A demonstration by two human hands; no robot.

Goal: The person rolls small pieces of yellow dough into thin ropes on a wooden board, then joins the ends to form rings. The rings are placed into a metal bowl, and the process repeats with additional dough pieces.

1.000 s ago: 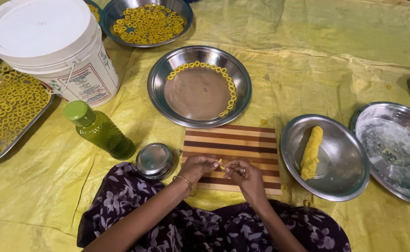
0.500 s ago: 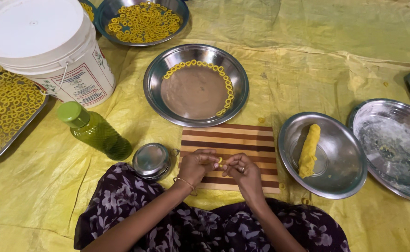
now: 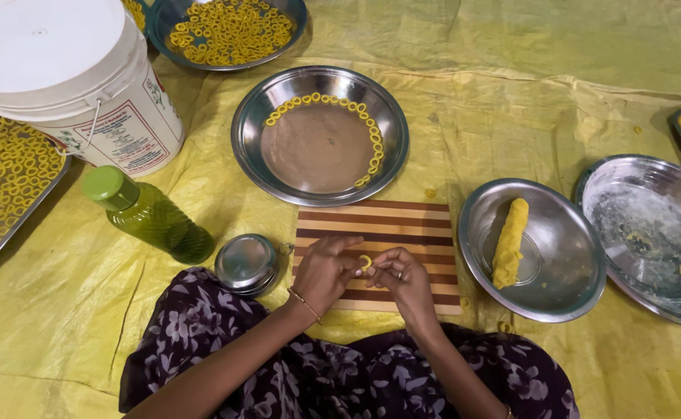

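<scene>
Warm, fairly even light, soft shadows, glare on the steel plates (image 3: 321,136); edges perhaps slightly distorted.

Left hand (image 3: 326,268): we see it near the middle of the view, back turned up, fingers curled, the index stretched toward the right and the fingertips meeting those of the other hand.
Right hand (image 3: 402,275): just right of the left, knuckles up, fingers bent inward, thumb and first fingers pinched together at the point where the two hands touch.
Left wrist: bent slightly, with a thin bangle around it.
Left forearm: bare, running from the near left up toward the hand.
Right forearm: bare, coming up from the near right edge, narrowing the gap so both arms form a V.
</scene>
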